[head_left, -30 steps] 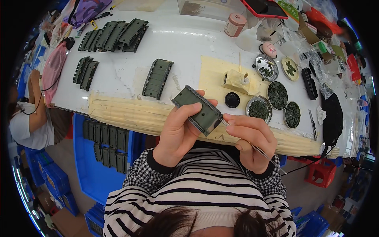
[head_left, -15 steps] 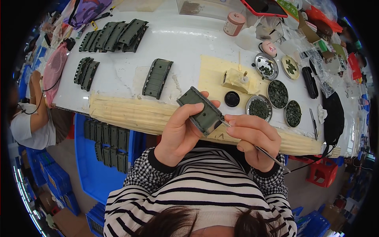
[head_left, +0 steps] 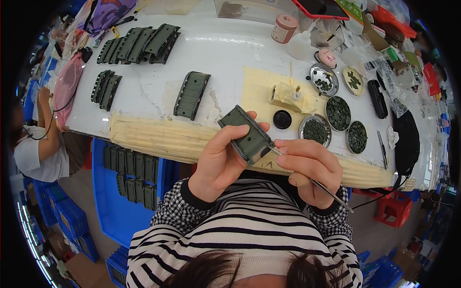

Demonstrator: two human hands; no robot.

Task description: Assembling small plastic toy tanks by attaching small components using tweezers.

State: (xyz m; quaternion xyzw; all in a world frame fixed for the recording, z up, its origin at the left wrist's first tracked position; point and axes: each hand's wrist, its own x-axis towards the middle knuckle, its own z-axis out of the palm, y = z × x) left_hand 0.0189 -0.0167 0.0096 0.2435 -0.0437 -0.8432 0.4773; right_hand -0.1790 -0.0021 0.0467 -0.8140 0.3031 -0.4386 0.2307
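Three round metal tins [head_left: 301, 129] of dark green chips [head_left: 337, 115] and a cream-wrapped block [head_left: 284, 98] stand beyond the right hand [head_left: 312, 168], whose fingers pinch a slim silver tool [head_left: 331, 193], its tip hard to make out at one end of a curved dark-green piece [head_left: 250, 144]. The left hand [head_left: 213, 163] has its fingers clamped on that piece, hiding part of it, near the yellow padded edge [head_left: 153, 137]; white tabletop [head_left: 216, 48] stretches toward stacked green pieces [head_left: 153, 44].

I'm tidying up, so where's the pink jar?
In the head view, right of centre, the pink jar stands on the far side of the table, just beyond and left of the white squeeze bottle.
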